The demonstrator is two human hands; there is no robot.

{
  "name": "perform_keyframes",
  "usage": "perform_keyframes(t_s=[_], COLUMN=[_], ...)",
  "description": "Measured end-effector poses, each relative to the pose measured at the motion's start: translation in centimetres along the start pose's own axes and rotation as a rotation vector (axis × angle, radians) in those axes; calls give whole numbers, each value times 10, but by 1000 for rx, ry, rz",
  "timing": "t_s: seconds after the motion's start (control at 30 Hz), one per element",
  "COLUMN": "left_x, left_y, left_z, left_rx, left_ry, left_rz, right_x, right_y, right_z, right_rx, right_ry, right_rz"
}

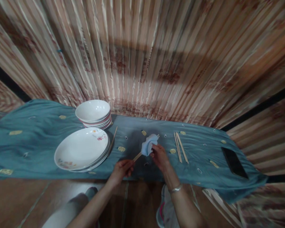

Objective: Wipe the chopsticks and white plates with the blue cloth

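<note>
My left hand (pixel 123 170) is closed around the near end of wooden chopsticks (pixel 137 156), which slant up to the right. A light blue cloth (pixel 149 144) is wrapped about their far part, and the tips poke out beyond it. My right hand (pixel 159 155) pinches this cloth against the chopsticks. Both hands are over the front middle of the covered table. Right of them, several loose chopsticks (pixel 180 148) lie on the cover. Another chopstick (pixel 113 139) lies against the right side of the plate stack.
A stack of white plates (pixel 82 150) with floral marks stands at left, and white bowls (pixel 93 110) are stacked behind it. A black phone (pixel 234 163) lies near the right end of the teal table cover (pixel 45 126). A pleated curtain (pixel 137 63) hangs behind.
</note>
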State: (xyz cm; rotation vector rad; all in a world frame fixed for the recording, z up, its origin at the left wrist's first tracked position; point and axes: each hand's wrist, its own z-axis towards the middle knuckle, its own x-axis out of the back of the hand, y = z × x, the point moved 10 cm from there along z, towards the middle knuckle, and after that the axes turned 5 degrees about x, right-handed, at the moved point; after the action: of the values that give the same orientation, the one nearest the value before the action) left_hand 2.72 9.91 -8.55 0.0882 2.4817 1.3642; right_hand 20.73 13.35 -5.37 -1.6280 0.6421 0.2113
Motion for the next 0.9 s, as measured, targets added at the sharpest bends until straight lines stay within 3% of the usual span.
perform_keyframes(t_s=[0.1, 0.23, 0.4, 0.6, 0.9], left_x=[-1, -1, 0, -1, 7], left_y=[1, 1, 0, 5, -1], left_z=[1, 4, 5, 2, -1], left_rx=[2, -17, -48, -43, -10], left_ry=[-2, -8, -17, -15, 25], left_rz=[-10, -44, -22, 1, 63], right_x=[-13, -35, -45, -30, 12], right_y=[21, 48, 62, 48, -6], right_z=[-10, -25, -32, -21, 6], right_rx=[-86, -178, -197, -144, 6], right_ry=[17, -73, -146, -63, 42], right_rz=[24, 4, -20, 1, 3])
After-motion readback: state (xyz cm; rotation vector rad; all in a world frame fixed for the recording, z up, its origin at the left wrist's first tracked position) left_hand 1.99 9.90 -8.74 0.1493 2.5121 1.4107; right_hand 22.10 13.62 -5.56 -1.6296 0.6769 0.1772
